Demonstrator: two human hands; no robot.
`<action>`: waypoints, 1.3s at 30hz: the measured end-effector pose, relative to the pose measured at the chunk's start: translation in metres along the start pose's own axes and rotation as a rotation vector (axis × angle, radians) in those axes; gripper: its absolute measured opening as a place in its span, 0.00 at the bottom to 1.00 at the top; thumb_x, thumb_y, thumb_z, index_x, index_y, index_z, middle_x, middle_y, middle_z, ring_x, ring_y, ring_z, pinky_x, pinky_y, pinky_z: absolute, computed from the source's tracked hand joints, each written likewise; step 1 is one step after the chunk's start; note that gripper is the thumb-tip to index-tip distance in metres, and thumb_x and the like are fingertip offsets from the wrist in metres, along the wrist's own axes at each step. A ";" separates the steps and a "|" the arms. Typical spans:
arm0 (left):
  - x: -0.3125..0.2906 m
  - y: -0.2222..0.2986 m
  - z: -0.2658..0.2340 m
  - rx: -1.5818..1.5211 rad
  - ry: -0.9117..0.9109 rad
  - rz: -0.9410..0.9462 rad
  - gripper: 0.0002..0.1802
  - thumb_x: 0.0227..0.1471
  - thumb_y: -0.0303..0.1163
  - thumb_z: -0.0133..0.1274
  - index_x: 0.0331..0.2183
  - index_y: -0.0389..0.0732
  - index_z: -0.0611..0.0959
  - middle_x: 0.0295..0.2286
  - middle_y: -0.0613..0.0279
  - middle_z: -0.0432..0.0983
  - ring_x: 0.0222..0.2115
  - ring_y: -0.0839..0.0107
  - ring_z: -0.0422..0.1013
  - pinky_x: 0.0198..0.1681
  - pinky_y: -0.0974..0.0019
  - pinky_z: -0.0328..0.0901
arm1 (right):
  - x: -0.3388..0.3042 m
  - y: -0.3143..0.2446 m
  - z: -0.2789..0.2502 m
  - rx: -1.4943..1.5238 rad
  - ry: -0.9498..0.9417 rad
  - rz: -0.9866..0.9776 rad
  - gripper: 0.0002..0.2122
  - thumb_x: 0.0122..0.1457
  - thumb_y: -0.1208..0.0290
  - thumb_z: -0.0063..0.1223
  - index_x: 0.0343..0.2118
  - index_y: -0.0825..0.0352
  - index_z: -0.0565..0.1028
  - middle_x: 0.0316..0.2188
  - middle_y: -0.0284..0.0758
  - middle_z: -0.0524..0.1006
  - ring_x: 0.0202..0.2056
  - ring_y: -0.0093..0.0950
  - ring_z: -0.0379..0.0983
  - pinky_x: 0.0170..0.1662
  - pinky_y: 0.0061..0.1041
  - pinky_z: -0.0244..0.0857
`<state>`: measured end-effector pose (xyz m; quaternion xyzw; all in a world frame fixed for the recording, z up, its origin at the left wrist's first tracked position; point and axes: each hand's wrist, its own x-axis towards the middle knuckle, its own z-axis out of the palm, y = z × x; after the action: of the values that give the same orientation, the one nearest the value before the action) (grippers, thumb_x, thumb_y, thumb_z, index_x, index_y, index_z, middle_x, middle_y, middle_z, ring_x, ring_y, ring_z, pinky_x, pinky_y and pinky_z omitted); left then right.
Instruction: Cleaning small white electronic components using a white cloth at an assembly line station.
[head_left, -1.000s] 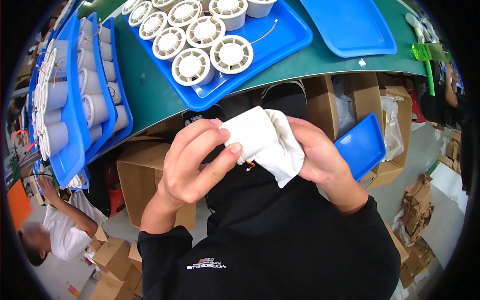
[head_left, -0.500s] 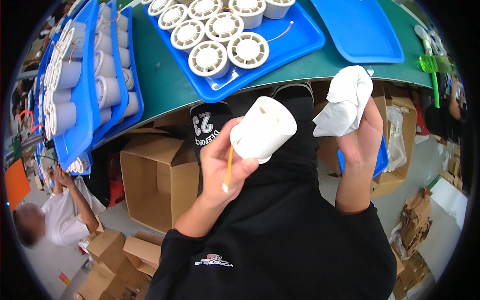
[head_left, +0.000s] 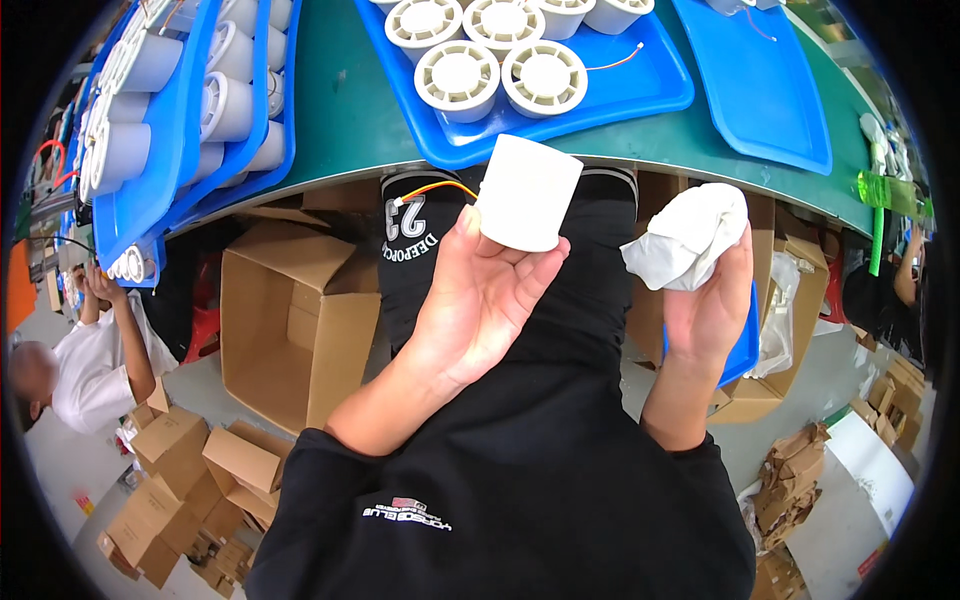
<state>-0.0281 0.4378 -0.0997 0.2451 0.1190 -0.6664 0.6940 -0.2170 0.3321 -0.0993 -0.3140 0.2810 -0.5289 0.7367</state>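
My left hand (head_left: 480, 290) grips a white cylindrical housing (head_left: 530, 193) from below, above my lap and just short of the table edge. Its smooth side faces up toward me, and a short cable (head_left: 437, 187) with red and yellow wires and a white plug sticks out to its left. In my right hand (head_left: 710, 305) is a crumpled white cloth (head_left: 693, 236), held apart from the housing. The fingers behind the cloth are partly hidden. Beyond my left hand, a blue tray (head_left: 640, 85) carries several similar white housings (head_left: 545, 77) with slotted round tops.
Stacked blue trays (head_left: 180, 190) with more white housings stand at the left of the green table (head_left: 330, 110). Another blue tray (head_left: 765, 95) lies at the far right. Open cardboard boxes (head_left: 290, 330) sit below the table. A co-worker in a white shirt (head_left: 100, 370) is at far left.
My left hand has turned the housing, so its plain side now shows and the cable points left instead of down. The cloth in my right hand has come slightly lower.
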 end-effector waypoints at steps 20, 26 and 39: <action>0.005 -0.002 0.004 -0.474 -0.277 -0.300 0.39 0.53 0.55 0.51 0.50 0.27 0.68 0.42 0.54 0.65 0.36 0.69 0.68 0.39 0.73 0.73 | -0.002 0.015 -0.005 -0.182 -0.053 -0.138 0.12 0.62 0.74 0.46 0.47 0.70 0.66 0.46 0.42 0.72 0.47 0.33 0.72 0.51 0.36 0.67; 0.010 -0.006 0.024 -0.330 -0.270 -0.302 0.40 0.53 0.59 0.47 0.49 0.28 0.70 0.41 0.54 0.66 0.34 0.70 0.68 0.36 0.74 0.72 | 0.002 0.009 -0.016 -0.236 -0.100 -0.286 0.12 0.61 0.75 0.47 0.47 0.71 0.66 0.46 0.42 0.72 0.48 0.32 0.71 0.51 0.34 0.67; 0.065 -0.011 0.158 0.735 -0.305 0.214 0.22 0.56 0.41 0.50 0.46 0.32 0.75 0.38 0.57 0.76 0.40 0.68 0.73 0.46 0.65 0.69 | 0.010 -0.025 -0.069 -0.094 0.109 -0.365 0.10 0.59 0.75 0.51 0.43 0.69 0.69 0.44 0.39 0.72 0.45 0.29 0.71 0.50 0.30 0.65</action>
<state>-0.0587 0.3032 0.0009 0.3860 -0.2574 -0.6174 0.6352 -0.2810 0.3052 -0.1260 -0.3646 0.2833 -0.6562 0.5969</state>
